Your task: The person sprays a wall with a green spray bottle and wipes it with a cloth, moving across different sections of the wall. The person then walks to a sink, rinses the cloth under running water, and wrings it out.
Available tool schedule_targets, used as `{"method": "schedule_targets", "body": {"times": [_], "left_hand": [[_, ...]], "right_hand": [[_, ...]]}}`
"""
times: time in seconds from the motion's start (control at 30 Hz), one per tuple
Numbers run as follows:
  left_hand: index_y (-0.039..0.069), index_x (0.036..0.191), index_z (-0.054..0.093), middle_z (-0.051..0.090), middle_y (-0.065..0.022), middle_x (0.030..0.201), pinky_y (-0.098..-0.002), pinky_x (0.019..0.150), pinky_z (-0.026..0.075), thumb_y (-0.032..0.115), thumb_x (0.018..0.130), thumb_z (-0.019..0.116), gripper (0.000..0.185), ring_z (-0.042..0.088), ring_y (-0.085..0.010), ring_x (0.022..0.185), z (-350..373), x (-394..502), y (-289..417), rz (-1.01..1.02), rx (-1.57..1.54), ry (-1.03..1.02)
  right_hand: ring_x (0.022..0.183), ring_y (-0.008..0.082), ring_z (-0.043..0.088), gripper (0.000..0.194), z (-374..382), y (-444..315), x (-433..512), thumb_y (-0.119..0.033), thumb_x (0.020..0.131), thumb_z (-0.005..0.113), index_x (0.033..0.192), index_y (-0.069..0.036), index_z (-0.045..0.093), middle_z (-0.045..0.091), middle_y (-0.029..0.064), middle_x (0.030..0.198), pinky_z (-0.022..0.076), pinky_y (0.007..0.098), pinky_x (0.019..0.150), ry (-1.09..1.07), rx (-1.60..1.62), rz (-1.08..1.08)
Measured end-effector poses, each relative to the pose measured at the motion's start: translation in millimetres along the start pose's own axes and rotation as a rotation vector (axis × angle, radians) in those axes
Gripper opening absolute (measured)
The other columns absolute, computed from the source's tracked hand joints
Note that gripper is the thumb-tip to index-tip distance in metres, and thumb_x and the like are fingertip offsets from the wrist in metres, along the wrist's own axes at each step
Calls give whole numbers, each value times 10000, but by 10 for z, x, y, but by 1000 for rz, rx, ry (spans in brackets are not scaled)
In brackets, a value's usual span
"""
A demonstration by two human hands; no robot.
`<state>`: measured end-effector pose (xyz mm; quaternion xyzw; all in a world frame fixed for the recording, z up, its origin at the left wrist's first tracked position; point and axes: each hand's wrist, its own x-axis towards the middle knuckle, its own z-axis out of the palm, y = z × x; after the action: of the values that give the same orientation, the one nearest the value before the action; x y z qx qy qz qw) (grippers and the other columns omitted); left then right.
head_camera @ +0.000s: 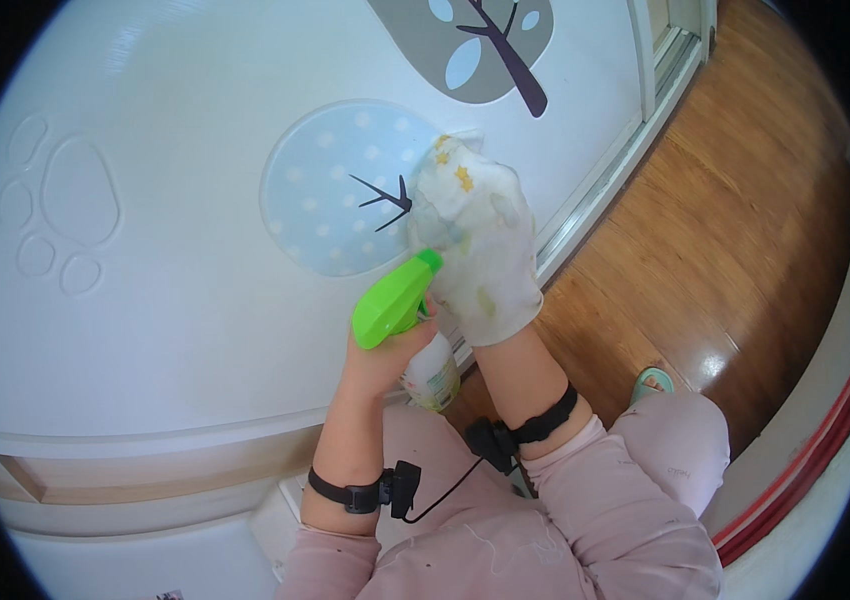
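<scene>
My left hand (387,358) grips a spray bottle (432,375) by its neck, just under the bright green trigger head (393,304). The nozzle points up and right, towards a damp-looking white cloth (489,255) with yellow stars. That cloth covers my right hand, whose fingers are hidden; only the wrist (504,352) and forearm show. Cloth and hand lie against a white sliding door panel (192,337), over the right part of a pale blue dotted tree crown (320,202). Part of the tree's dark branches shows left of the cloth.
A grey tree motif (425,45) and a raised paw print (80,191) decorate the panel. A metal door track (582,225) runs beside the wooden floor (695,247). Below left is a wooden ledge (170,472). Black straps joined by a cable (446,495) circle both forearms.
</scene>
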<state>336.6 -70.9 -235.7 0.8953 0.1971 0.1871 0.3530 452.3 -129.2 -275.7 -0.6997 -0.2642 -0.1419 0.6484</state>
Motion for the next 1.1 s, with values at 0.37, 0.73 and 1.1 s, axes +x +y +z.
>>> {"method": "schedule_targets", "body": {"times": [0.37, 0.73, 1.1], "left_hand": [[27, 923, 610, 604, -16, 843, -232, 675, 428, -24, 648, 618, 281, 514, -87, 784, 0, -28, -48, 88, 259, 7], [25, 1023, 598, 593, -15, 839, -232, 667, 434, -59, 631, 577, 401, 515, -90, 725, -22, -58, -104, -91, 89, -61], [33, 1032, 597, 589, -14, 838, -230, 666, 432, -55, 625, 585, 417, 520, -90, 726, 31, -1, -145, -110, 126, -7]], "right_hand": [[1012, 266, 496, 344, 83, 28, 1, -166, 741, 565, 1070, -68, 546, 551, 107, 1045, 398, 343, 876, -30, 137, 138], [806, 196, 581, 249, 99, 212, 10, -174, 748, 637, 950, -38, 583, 587, 74, 866, 479, 297, 677, 184, 59, -109], [791, 197, 589, 230, 52, 227, 10, -124, 743, 650, 928, -22, 560, 583, 69, 875, 482, 283, 697, 127, 193, 80]]}}
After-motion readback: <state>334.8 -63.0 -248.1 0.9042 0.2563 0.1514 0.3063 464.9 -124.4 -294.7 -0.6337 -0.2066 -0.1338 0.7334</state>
